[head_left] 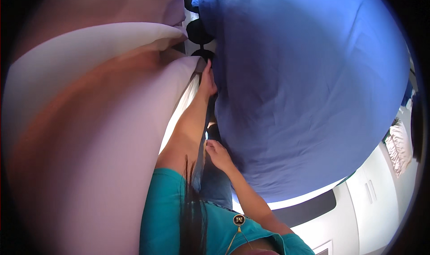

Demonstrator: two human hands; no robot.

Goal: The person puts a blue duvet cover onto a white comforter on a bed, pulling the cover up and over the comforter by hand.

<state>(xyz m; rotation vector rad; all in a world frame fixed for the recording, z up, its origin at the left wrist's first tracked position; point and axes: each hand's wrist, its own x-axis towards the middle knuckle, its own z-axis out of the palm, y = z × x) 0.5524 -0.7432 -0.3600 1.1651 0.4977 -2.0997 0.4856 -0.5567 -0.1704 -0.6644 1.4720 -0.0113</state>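
Observation:
A large pale pinkish cloth [116, 134] with broad folds fills the left side. My left arm reaches forward along its edge. At the cloth's narrow far end, beside a small grey patch, my left hand [208, 79] is closed on the edge, seen nearly side-on with some fingers hidden. To the right bulges a wide blue cloth [291, 94], wrinkled low down, close beside both hands. Nearer to me, my right hand [218, 154] has its fingers bent together in a pinch. A small thing at its fingertips is too small to name.
Black round shapes [200, 32] on a white ground show in the far gap between the cloths. At the right stand a white cabinet [371, 192] with a handle and a light crumpled pillow [399, 143]. A dark panel [309, 210] lies below the blue cloth.

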